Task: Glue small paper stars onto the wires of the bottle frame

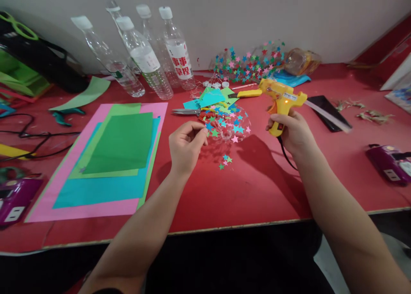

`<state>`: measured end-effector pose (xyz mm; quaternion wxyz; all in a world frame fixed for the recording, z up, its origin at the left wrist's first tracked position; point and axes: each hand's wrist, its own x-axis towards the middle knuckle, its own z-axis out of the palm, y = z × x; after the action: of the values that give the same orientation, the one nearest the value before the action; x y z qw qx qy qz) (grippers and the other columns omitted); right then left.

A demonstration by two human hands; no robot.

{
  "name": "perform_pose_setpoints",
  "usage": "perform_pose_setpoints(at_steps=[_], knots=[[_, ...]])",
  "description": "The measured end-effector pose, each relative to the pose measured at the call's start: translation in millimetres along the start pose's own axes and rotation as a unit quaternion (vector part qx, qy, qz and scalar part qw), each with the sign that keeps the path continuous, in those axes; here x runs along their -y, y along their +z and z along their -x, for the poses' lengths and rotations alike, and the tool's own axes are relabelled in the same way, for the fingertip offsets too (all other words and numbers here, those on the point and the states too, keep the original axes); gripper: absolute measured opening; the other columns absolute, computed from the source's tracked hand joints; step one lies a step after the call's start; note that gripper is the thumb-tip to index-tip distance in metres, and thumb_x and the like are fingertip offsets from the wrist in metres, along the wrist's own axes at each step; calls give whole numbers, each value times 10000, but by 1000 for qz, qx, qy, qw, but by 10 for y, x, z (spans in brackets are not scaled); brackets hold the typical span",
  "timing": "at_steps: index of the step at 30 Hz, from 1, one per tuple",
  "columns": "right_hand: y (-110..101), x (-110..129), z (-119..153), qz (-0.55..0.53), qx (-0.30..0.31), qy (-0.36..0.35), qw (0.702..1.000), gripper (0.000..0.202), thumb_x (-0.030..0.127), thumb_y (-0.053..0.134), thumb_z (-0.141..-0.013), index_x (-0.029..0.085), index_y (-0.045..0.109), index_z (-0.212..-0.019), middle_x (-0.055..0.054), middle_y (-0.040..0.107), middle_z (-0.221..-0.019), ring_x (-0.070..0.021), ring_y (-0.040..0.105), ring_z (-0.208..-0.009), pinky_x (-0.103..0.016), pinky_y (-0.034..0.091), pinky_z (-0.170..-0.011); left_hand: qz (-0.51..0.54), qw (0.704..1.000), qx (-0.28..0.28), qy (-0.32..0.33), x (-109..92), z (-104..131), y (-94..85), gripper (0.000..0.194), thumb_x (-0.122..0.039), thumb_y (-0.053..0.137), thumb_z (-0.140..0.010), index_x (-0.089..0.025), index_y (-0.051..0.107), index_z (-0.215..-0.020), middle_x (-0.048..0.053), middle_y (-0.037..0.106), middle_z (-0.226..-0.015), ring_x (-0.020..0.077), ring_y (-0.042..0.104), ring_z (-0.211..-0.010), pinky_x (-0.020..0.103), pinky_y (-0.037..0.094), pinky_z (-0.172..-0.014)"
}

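Note:
My right hand (pixel 293 129) is wrapped round the handle of a yellow glue gun (pixel 279 99); its orange light is lit and a clear glue stick (pixel 329 115) sticks out of its back. My left hand (pixel 189 142) is pinched at the left edge of a clear plastic piece covered with coloured stars (pixel 236 125). What its fingertips hold, if anything, is too small to make out. Several loose paper stars (pixel 225 161) lie on the red table just below that piece. Scissors (pixel 186 111) with red handles and a yellow cutter (pixel 248 93) lie behind my left hand.
Stacked coloured paper (pixel 120 144) lies at the left. Plastic bottles (pixel 180 58) stand at the back left. Another star-covered clear piece (pixel 248 65) rests by the wall. A black phone (pixel 329 113) lies right of the glue gun, and purple power sockets (pixel 390 163) sit at both sides.

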<state>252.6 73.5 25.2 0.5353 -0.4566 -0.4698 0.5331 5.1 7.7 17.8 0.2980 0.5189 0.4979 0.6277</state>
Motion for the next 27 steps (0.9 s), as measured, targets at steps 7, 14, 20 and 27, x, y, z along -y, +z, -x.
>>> perform_pose_setpoints(at_steps=[7,14,20,27], knots=[[169,35,331,-8,195,5,981,203,295,684,-759,196,664,-935,-1,658,-802,-71,487,-517,-217,423,-475,-47,999,-10,1,-12,21,28,77,-164,630,-765,-181,628,-690,-51,551,-494,60,493,-427,178,386,-424],[284,-1,508,115,248,-68,960,373,527,634,-839,194,677,-1003,-32,671,-860,-125,586,-710,-237,481,-602,-77,997,-16,20,-42,43,30,80,-167,619,-778,-181,626,-700,-52,558,-504,57,490,-423,172,381,-421],[326,10,508,157,238,-108,952,376,573,596,-850,206,614,-773,8,544,-635,-134,554,-653,-250,488,-591,-76,997,-18,22,-67,59,45,86,-157,606,-776,-184,617,-695,-54,552,-506,55,470,-418,173,376,-418],[333,-19,505,173,230,-95,953,404,597,585,-845,227,545,-687,18,465,-579,-143,535,-630,-241,450,-524,-78,996,-17,27,-75,67,49,93,-159,602,-772,-185,617,-685,-54,551,-509,52,452,-414,175,360,-413]])
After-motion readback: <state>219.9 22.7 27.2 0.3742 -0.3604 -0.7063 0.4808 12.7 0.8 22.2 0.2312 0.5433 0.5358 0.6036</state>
